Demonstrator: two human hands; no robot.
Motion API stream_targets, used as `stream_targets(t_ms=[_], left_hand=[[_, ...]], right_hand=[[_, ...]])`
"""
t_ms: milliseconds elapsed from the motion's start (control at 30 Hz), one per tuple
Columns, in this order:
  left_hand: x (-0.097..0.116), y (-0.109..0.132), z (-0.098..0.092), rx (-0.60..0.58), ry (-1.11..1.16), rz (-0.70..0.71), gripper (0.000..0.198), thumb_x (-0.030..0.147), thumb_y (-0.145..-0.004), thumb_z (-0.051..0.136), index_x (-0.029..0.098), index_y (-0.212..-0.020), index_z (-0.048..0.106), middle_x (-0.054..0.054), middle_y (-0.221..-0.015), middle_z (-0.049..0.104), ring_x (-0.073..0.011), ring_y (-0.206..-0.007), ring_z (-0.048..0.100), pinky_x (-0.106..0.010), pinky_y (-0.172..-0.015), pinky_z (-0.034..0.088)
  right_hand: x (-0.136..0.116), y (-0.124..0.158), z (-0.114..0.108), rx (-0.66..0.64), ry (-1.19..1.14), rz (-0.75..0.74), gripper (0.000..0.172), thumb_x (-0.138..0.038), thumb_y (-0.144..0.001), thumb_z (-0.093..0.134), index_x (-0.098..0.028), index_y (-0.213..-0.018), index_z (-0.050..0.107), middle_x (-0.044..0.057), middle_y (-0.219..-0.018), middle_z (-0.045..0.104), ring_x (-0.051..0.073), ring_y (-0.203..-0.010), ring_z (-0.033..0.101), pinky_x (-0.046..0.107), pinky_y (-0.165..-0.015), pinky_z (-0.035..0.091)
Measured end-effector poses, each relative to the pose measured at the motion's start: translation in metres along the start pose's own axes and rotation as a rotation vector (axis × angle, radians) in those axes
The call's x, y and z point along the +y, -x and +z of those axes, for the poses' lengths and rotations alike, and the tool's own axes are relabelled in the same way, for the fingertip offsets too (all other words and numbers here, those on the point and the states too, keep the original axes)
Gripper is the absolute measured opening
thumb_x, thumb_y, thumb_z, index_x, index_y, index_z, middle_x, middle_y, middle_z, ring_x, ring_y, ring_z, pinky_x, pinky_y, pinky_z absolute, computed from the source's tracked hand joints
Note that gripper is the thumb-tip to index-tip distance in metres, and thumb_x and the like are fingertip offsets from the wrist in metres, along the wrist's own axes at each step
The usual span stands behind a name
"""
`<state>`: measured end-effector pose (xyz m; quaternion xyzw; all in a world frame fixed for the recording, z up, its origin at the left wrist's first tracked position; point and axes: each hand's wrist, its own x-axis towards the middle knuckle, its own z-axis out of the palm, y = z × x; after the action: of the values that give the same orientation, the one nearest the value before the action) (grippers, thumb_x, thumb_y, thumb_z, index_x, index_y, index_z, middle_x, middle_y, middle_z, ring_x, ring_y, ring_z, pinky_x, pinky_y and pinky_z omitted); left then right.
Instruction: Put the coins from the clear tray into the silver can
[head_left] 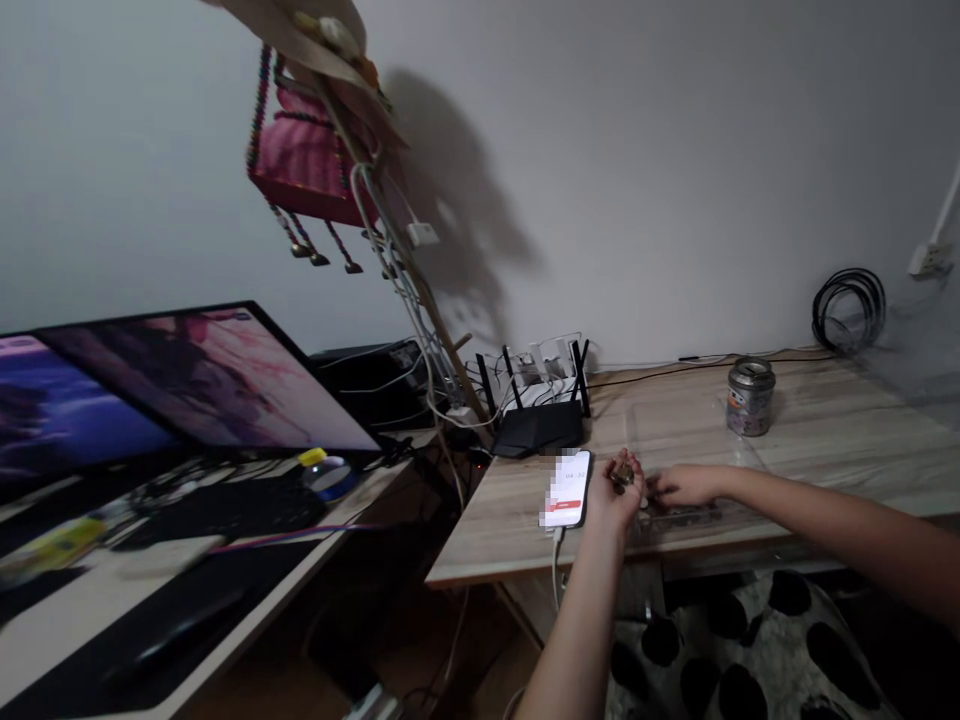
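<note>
My left hand [616, 492] is turned palm up, its fingers curled around several coins [622, 476] with a dull, brownish shine. Close beside it, my right hand [684, 487] is palm down with bent fingers reaching toward the left hand. What its fingertips grip is too small to make out. More small coins [686, 517] appear to lie on the table under and in front of the right hand. A round metal tin [750, 397] with a printed side stands upright farther back on the right.
Left of my hands, a lit phone [568, 490] lies on the wooden table [480, 545], plugged into a white cable. Behind it sits a black router [540, 428] with antennas. Monitors [247, 385] stand on the left desk. A coiled black cable [848, 308] rests by the wall.
</note>
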<state>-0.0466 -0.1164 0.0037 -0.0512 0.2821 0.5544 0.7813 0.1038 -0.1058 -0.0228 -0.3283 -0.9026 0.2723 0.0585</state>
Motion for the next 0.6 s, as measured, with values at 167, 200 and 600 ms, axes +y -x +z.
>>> stream_targets(t_ms=[167, 200, 600], left_hand=[[-0.020, 0.002, 0.011, 0.004, -0.011, -0.043, 0.020, 0.010, -0.081, 0.035, 0.011, -0.075, 0.055, -0.005, -0.063, 0.056, -0.0108, -0.055, 0.057, -0.021, -0.046, 0.050], [-0.026, 0.001, 0.011, 0.009, -0.015, -0.059, 0.020, 0.010, -0.081, 0.035, 0.011, -0.075, 0.055, -0.004, -0.062, 0.055, -0.0109, -0.055, 0.057, -0.021, -0.046, 0.051], [-0.027, -0.009, 0.008, 0.044, -0.062, -0.034, 0.020, 0.005, -0.079, 0.033, 0.009, -0.079, 0.052, -0.007, -0.066, 0.057, -0.0144, -0.060, 0.060, -0.026, -0.051, 0.054]], right_hand=[[0.004, 0.023, -0.007, -0.102, 0.025, 0.183, 0.028, -0.010, -0.065, 0.053, -0.012, -0.091, 0.064, 0.001, -0.077, 0.060, 0.010, -0.068, 0.050, 0.020, -0.065, 0.040], [0.004, 0.022, -0.009, -0.124, 0.025, 0.211, 0.028, -0.009, -0.063, 0.053, -0.011, -0.088, 0.064, 0.000, -0.071, 0.058, 0.009, -0.062, 0.048, 0.020, -0.060, 0.039], [-0.001, 0.028, -0.031, -0.159, 0.106, 0.471, 0.032, -0.020, -0.061, 0.056, -0.014, -0.092, 0.062, -0.001, -0.066, 0.058, 0.007, -0.049, 0.045, 0.019, -0.048, 0.033]])
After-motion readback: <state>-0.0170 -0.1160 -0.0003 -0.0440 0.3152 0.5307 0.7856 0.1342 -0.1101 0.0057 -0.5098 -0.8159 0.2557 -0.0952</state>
